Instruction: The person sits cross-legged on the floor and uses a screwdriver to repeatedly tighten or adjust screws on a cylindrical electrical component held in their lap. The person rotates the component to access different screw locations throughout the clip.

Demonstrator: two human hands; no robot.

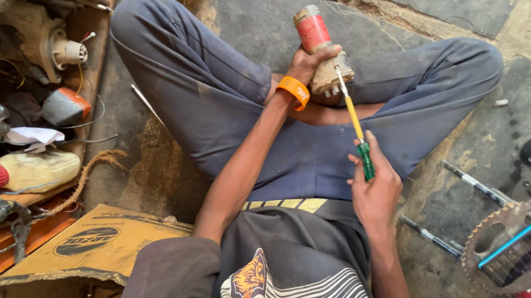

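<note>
Left hand (306, 64) grips motor armature (320, 49); right hand (375, 188) drives screwdriver (354, 122) into it

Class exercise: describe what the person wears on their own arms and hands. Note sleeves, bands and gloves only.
Both forearms are bare, and the left hand and right hand wear no gloves. An orange wristband circles the left wrist. A dark short sleeve covers the left upper arm.

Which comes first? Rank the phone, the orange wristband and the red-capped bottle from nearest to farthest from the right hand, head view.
From the right hand, which grips the screwdriver:
1. Orange wristband, up and left, on the left wrist.
2. Phone, to the right, lying on a toothed sprocket.
3. Red-capped bottle, far left, on the shelf.
</note>
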